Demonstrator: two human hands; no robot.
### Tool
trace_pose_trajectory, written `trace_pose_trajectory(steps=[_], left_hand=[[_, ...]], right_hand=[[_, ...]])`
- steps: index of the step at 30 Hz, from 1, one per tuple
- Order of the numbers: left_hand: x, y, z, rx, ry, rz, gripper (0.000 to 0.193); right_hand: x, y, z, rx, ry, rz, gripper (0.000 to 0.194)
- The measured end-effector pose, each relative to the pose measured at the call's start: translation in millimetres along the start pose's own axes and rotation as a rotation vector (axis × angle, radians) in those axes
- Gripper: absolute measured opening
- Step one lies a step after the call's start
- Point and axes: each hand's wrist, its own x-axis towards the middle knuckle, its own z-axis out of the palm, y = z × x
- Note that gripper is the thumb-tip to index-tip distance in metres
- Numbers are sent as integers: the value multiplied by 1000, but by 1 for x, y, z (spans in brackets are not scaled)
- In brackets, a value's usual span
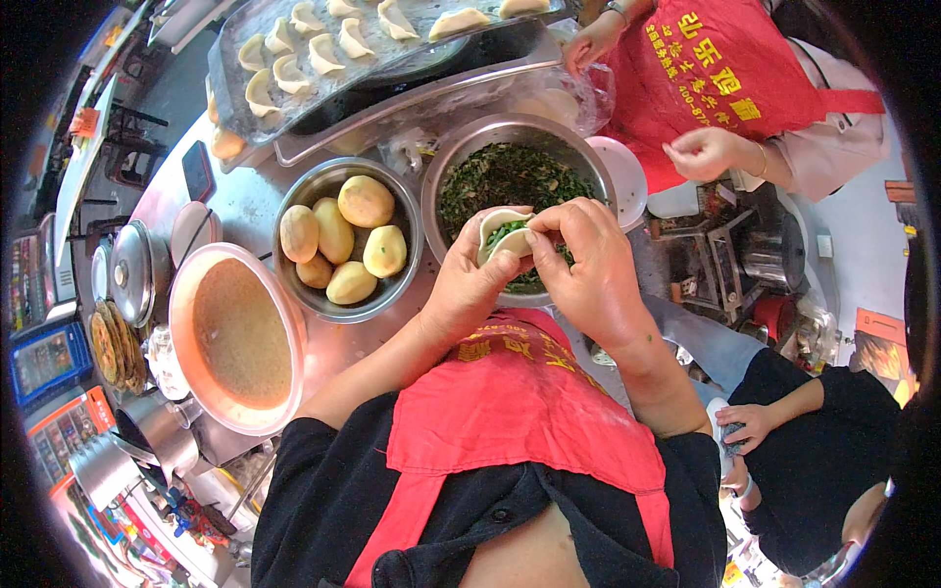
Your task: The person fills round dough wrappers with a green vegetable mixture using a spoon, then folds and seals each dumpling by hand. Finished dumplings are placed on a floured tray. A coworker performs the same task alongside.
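Between my two hands is a dumpling (506, 237), its pale wrapper folded around chopped green filling and its top gaping. My left hand (474, 275) cups it from the left, thumb along the near side. With thumb and fingertips my right hand (588, 264) pinches the wrapper's right edge. Just beyond and below them stands a steel bowl (448, 165) of chopped dark green leafy filling (514, 184), partly hidden by my hands. Farther off, a floured metal tray (220, 81) carries rows of folded dumplings (325, 54).
Left of the filling, a steel bowl (288, 213) holds several peeled potatoes (334, 229). A pink basin (298, 345) of cloudy liquid stands nearer me. A phone (197, 170) lies at the table's left. Across from me, a person in a red apron (706, 81) stands; another person (816, 441) sits at right.
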Motion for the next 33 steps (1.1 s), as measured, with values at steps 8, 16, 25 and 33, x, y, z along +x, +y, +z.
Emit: trace_pose_trajectory(steps=[8,16,25,33], left_hand=[[-3,-6,-4,200,126,34,29],[-7,-7,-10,165,95,-31,28],[-9,0,-7,405,27,38,37],[-8,3,-4,615,113,12,32]], right_hand=[[1,-5,6,-14,19,25,16],[-5,0,9,-50,-12,-63,16],[-11,2,19,-90,55,-146,17],[-13,4,21,-90,21,-126,16]])
